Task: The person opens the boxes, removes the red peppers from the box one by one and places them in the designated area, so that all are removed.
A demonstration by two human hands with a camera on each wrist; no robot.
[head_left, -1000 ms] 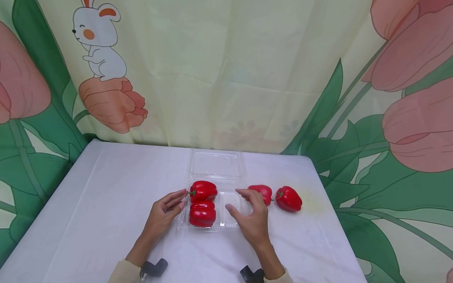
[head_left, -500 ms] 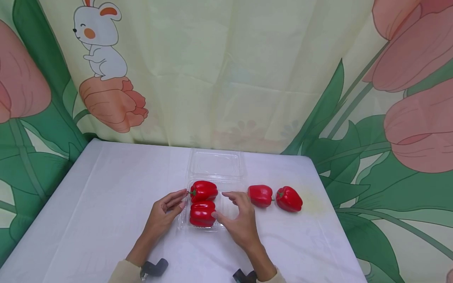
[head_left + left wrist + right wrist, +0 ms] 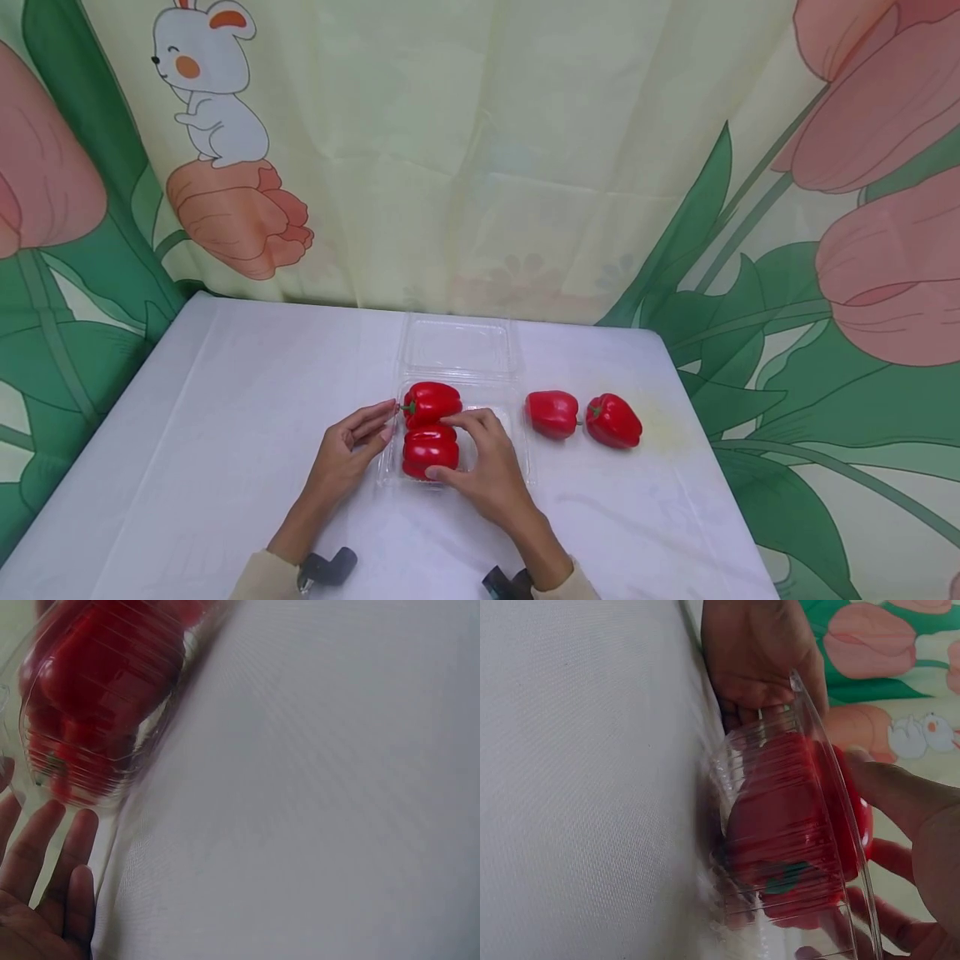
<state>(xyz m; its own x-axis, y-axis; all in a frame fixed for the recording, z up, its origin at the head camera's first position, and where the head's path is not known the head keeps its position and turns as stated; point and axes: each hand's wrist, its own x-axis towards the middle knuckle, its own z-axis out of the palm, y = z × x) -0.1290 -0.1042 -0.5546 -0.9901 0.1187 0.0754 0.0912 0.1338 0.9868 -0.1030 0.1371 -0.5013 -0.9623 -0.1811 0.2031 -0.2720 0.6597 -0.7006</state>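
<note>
A clear plastic clamshell container (image 3: 498, 467) lies with its lid folded back. In its left half are two red bell peppers, the rear one (image 3: 431, 403) with its green stem to the left and the front one (image 3: 430, 452) nearer the person. My right hand (image 3: 487, 471) grips the front pepper, thumb on its near side and index finger on its far side; the right wrist view has the thumb against the red skin (image 3: 859, 825). The left hand (image 3: 348, 446) rests with extended fingertips right at the container's left edge, and its fingers (image 3: 79, 840) show beside the ribbed wall.
Two more red bell peppers, one (image 3: 552, 414) beside the container and another (image 3: 613, 421) farther right, lie on the white-covered table (image 3: 225, 433). The container's lid (image 3: 457, 346) reaches toward the back edge, where a printed curtain (image 3: 480, 167) hangs.
The right hand has moved left from the container's right half to the front pepper and taken hold of it. The left hand has stayed at the container's left edge.
</note>
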